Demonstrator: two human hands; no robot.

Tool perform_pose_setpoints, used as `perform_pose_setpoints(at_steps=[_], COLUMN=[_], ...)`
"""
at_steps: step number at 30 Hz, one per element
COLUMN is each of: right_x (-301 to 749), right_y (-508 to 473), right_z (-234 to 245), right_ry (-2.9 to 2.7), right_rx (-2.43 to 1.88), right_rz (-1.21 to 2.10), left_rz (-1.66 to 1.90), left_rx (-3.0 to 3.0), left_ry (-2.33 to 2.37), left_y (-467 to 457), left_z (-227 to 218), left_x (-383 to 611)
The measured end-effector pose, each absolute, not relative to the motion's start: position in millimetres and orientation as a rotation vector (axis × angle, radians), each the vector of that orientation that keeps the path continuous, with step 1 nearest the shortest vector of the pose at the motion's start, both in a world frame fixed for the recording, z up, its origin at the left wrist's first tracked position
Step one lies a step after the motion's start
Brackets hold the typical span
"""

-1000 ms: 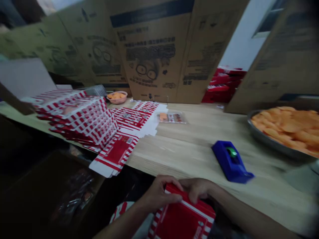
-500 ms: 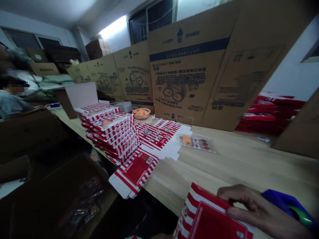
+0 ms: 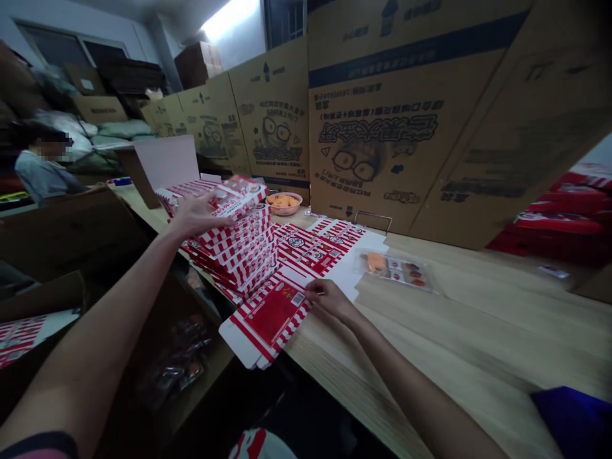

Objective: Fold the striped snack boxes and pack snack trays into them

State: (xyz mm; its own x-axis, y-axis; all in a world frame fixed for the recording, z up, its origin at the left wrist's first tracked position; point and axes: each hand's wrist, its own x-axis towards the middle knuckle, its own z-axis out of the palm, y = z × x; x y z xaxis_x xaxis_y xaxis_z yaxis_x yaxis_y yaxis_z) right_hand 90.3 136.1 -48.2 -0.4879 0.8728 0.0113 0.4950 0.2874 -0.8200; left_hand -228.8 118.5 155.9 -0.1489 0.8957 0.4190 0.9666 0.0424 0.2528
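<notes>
My left hand lies flat with fingers spread on the tilted top carton of a tall stack of red-and-white striped cartons. My right hand rests on the edge of a flat, unfolded striped carton lying on the wooden table. Its fingertips touch the carton's white and red printed surface. Neither hand visibly grips anything. A clear plastic bag with orange food and a printed card lies just beyond my right hand.
A bowl of orange chips stands behind the stack, against upright cardboard sheets. A blue tape dispenser sits at the lower right. A co-worker sits far left. Below the table edge, an open box holds dark packets.
The red carton held in both hands is gone from them. My hands have moved apart, left onto the stack and right onto the flat carton. The view has swung left, leaving the tape dispenser at the corner.
</notes>
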Motion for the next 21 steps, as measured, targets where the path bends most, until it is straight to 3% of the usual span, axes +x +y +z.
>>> perform_pose_setpoints(at_steps=[3,7,10,15,18,21], right_x=[54,23,8,-6,-5,3], right_y=[160,175,176,176,181,181], right_z=[-52,-54,-56,-58,-57,-52], right_ry=[-2.149,-2.237,-2.267,-2.214,-2.122,-1.999], right_rx=[-1.329,-1.445,-1.5,-1.567,-1.569,-1.498], right_rz=[1.011,0.903,0.839,0.873,0.996,1.165], left_rz=[-0.463,-0.861,-0.93,-0.796,-0.872,-0.973], left_rx=[-1.922,-1.867,-2.26,-2.32,-2.277,-2.257], left_ry=[-2.222,-1.647,-1.415,-1.908,-2.041,-2.065], left_y=[131,91,60,54,60,61], left_z=[150,109,28,-108,-130,-115], left_x=[-233,-189,-146,-118,-120,-120])
